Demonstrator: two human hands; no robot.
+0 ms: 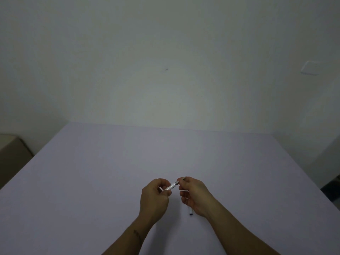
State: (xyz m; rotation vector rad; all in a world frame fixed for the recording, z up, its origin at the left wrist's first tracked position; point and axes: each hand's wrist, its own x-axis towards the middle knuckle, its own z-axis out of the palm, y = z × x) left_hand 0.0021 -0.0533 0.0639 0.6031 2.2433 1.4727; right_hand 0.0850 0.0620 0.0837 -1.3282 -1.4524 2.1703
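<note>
A short white pen barrel (171,186) with a dark metal end is held above the lilac table (92,172). My left hand (153,196) grips its lower end with curled fingers. My right hand (193,194) pinches a thin part at the barrel's upper, dark end; that part is mostly hidden by the fingers. A second white pen piece (190,212) with a dark tip lies on the table, partly covered by my right hand.
The table's far edge meets a plain white wall (165,70). A beige box (12,155) stands off the table's left side. Dark floor shows past the right edge (331,184).
</note>
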